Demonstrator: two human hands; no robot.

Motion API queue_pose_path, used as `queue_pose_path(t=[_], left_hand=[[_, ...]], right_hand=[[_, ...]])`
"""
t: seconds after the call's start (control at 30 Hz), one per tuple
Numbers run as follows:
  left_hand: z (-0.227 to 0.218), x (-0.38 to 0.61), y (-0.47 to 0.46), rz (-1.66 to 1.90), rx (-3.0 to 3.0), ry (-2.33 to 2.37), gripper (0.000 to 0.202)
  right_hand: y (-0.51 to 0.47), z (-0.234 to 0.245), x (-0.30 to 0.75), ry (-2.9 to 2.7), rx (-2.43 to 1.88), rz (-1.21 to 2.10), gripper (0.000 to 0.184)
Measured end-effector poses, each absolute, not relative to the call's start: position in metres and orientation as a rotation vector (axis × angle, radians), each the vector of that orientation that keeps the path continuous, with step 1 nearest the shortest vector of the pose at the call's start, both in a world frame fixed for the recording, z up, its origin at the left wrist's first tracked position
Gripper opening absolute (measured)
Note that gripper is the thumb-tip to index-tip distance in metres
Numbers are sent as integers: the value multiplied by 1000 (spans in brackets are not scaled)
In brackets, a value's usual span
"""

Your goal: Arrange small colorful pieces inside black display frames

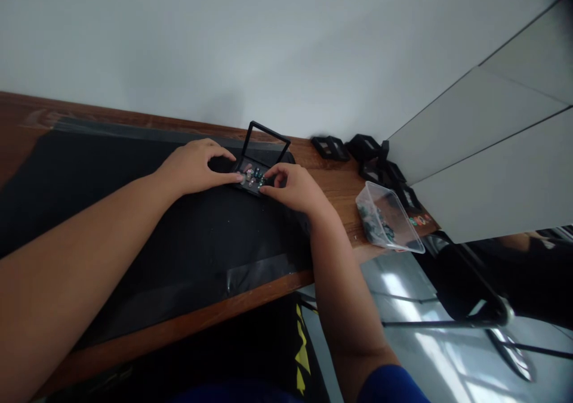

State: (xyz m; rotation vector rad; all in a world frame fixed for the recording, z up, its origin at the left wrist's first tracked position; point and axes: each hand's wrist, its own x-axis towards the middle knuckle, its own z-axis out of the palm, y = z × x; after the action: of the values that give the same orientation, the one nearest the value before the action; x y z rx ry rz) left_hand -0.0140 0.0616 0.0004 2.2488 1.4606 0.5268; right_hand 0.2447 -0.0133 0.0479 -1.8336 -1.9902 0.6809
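A small black display case (253, 177) lies on the black mat, its framed lid (267, 141) standing upright. Several small coloured pieces, teal and pinkish, sit inside it. My left hand (197, 165) rests at the case's left side, fingers curled, with the fingertips touching the pieces at its left edge. My right hand (293, 187) is at the case's right front corner, thumb and forefinger pinched together over the pieces. Whether either hand actually holds a piece is too small to tell.
A black mat (134, 224) covers most of the wooden desk (340, 182). A clear plastic tub (387, 218) with small dark pieces sits at the desk's right edge. Several empty black frame cases (358, 152) lie at the back right. Grey panels (492, 152) rise on the right; a chair (474, 295) stands below.
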Motion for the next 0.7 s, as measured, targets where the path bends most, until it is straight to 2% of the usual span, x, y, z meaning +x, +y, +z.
queue_pose_path(t=[0.13, 0.27, 0.47, 0.57, 0.7], left_hand=[[-2, -15, 63, 539, 2226, 1468, 74], [-6, -16, 65, 571, 2240, 1464, 76], [-7, -15, 66, 572, 2257, 1460, 82], [-6, -13, 65, 563, 2280, 1456, 82], [-6, -13, 64, 534, 2300, 1461, 83]], right_hand=[[-13, 47, 246, -1991, -1786, 688, 23], [-11, 43, 248, -1962, -1657, 689, 31], [-4, 35, 251, -1634, -1449, 420, 30], [1, 30, 253, -1477, -1506, 338, 43], [14, 20, 253, -1448, -1550, 436, 64]])
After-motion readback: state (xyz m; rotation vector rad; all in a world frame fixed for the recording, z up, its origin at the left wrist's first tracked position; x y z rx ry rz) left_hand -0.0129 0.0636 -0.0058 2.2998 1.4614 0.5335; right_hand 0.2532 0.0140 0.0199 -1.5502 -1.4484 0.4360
